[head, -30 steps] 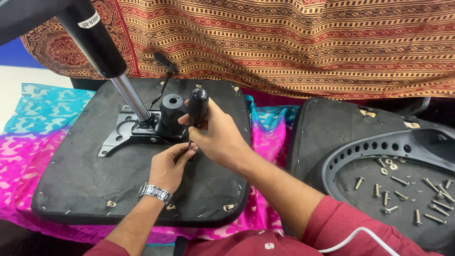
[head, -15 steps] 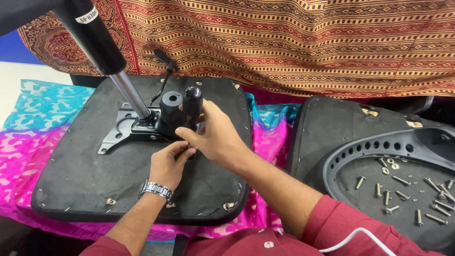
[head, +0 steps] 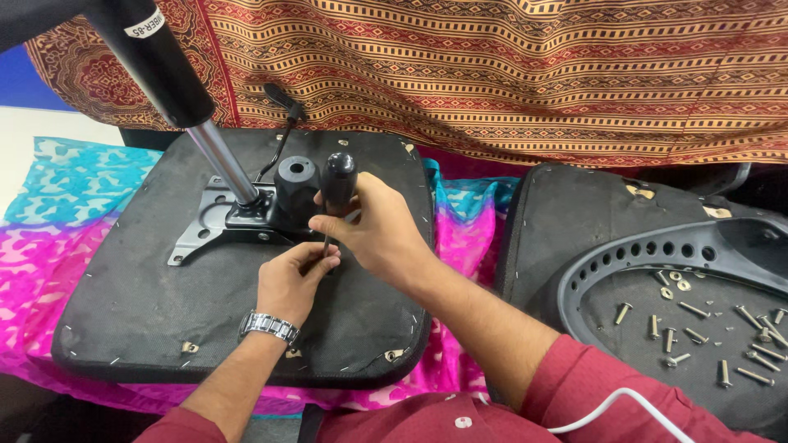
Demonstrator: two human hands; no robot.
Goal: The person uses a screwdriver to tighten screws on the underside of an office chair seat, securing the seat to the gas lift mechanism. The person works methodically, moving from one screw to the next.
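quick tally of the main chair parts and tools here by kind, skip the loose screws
seat pads: 2 (second one on the right)
metal seat bracket: 1
gas lift post: 1
screwdriver: 1, gripped by the right hand
grey plastic frame: 1
total: 6

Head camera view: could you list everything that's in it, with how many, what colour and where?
Upturned padded seat base: one, black, left, on the cloth.
Metal mounting plate: one, grey, on the seat base.
Gas-lift cylinder: one, black with silver rod, rising from the plate.
Screwdriver with rounded handle: one, black, upright at the plate.
Second padded panel: one, black, right.
Perforated plastic frame: one, grey, on that panel.
Loose screws: many, silver, inside the frame.
Batik cloth: one, pink and turquoise, underneath.
Striped fabric: one, orange-brown, behind.
Left hand: at the screwdriver shaft.
Right hand: gripping the handle.
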